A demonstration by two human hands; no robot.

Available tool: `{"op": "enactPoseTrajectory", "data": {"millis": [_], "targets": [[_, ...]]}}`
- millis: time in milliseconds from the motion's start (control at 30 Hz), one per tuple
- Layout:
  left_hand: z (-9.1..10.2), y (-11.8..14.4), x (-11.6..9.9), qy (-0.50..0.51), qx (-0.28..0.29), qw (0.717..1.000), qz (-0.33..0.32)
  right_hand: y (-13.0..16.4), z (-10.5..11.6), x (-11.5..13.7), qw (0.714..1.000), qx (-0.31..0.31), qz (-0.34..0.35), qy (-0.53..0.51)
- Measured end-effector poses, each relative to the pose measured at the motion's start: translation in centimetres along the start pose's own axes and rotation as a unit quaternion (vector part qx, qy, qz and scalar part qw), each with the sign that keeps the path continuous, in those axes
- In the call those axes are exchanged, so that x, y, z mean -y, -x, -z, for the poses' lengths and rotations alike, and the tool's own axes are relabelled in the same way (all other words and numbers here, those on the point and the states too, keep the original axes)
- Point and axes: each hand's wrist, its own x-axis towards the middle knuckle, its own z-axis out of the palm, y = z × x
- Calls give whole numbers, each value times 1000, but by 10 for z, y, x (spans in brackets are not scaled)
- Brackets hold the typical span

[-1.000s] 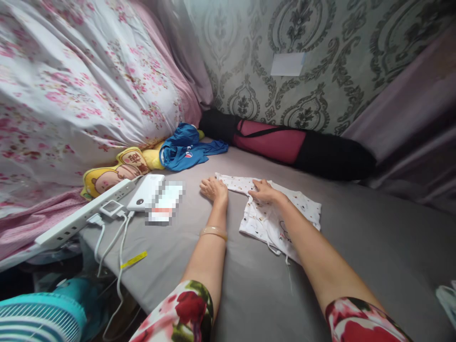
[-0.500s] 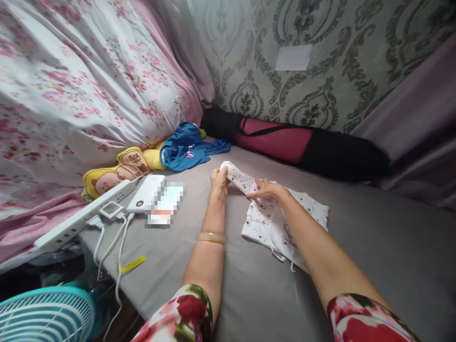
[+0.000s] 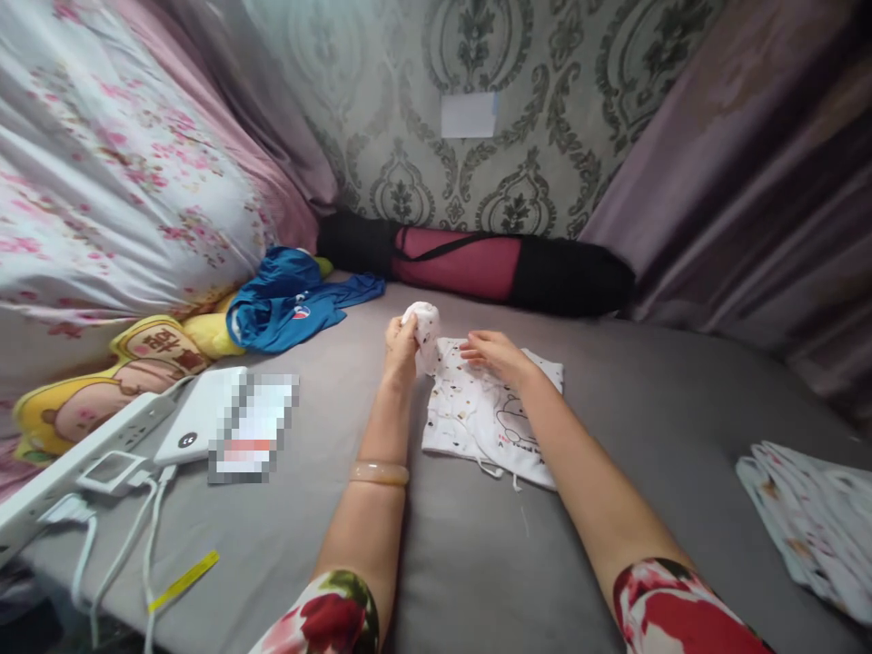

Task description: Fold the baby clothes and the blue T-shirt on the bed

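A white baby top (image 3: 453, 409) with small scattered prints, a line-drawn bear and loose ties lies flat on the grey bed sheet. My left hand (image 3: 401, 350) is closed round a bunched, narrow piece of the same printed cloth (image 3: 425, 331), which looks like a sleeve, lifted at the top's far left corner. Whether that piece is joined to the top, I cannot make out. Over the upper middle of the top is my right hand (image 3: 500, 356), fingers stretched out and apart, with nothing in them. The forearm covers the top's right side.
At right lies a stack of folded printed clothes (image 3: 810, 527). A black and pink long bag (image 3: 456, 263) runs along the wall. On the left are a blue shirt (image 3: 292, 304), yellow plush pillow (image 3: 102, 391), power strip (image 3: 88, 454), white power bank (image 3: 204, 413), blurred-out phone-like item (image 3: 255, 427) and cables.
My right hand has let go of the narrow cloth piece and opened. In my left hand, that piece has gone from stretched out to bunched. The view has turned right, showing the folded stack.
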Motion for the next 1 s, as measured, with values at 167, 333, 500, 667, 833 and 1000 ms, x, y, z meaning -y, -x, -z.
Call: {"op": "enactPoseTrajectory", "data": {"millis": [167, 333, 500, 667, 833, 1000], "targets": [[-19, 14, 11, -106, 26, 994, -21, 23, 13, -12, 983, 19, -50, -178], [-33, 35, 29, -193, 100, 975, -45, 26, 15, -19, 963, 43, -72, -258], [-38, 44, 39, -205, 248, 946, -33, 17, 18, -22, 947, 60, -70, -307], [-21, 18, 31, -153, 150, 977, -18, 16, 19, -24, 950, 7, -63, -306], [7, -2, 32, -259, 72, 960, -77, 16, 18, -26, 968, -86, -48, -229], [11, 0, 49, -388, 131, 906, -102, 8, 22, -36, 982, -126, -6, -139]]}}
